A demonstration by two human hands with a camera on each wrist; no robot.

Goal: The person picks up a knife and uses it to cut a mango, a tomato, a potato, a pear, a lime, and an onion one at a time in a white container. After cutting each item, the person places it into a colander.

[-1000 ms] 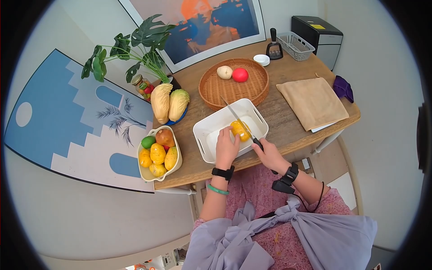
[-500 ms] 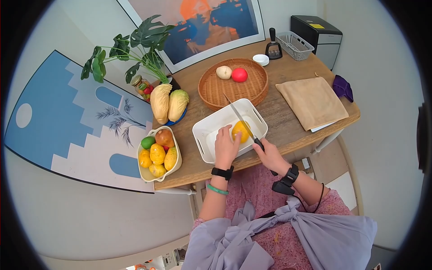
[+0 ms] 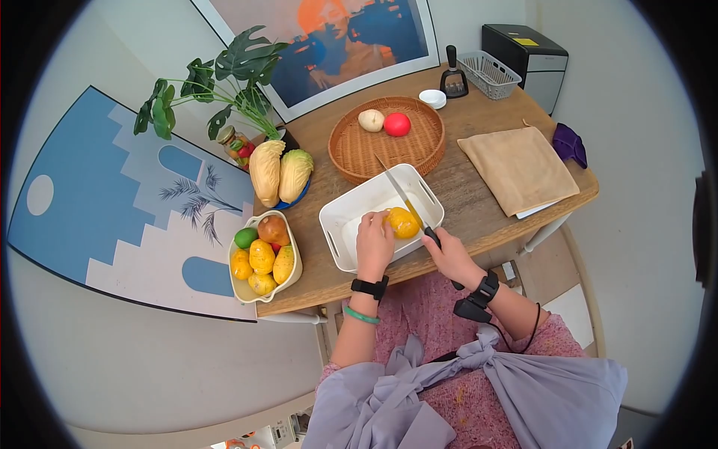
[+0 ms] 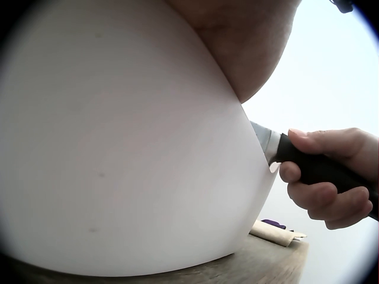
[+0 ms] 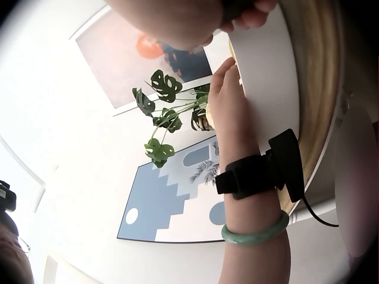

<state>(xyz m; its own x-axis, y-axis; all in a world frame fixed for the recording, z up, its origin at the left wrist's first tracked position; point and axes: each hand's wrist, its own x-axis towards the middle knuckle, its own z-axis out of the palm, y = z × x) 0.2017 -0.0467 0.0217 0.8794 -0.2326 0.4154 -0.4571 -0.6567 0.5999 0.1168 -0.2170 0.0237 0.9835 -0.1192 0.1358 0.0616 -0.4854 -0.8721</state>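
Your right hand (image 3: 452, 260) grips the knife (image 3: 400, 191) by its black handle (image 3: 431, 237), the blade slanting over the white bin (image 3: 340, 239) at the table's (image 3: 470, 200) near edge. The yellow fruit (image 3: 404, 224) sits in the bin; your left hand (image 3: 375, 243) bends its fingers at the fruit's left side, but I cannot tell whether they pinch it

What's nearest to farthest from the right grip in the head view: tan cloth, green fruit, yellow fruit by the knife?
1. Yellow fruit: just left of the right grip.
2. Tan cloth: right, farther back.
3. Green fruit: far left.
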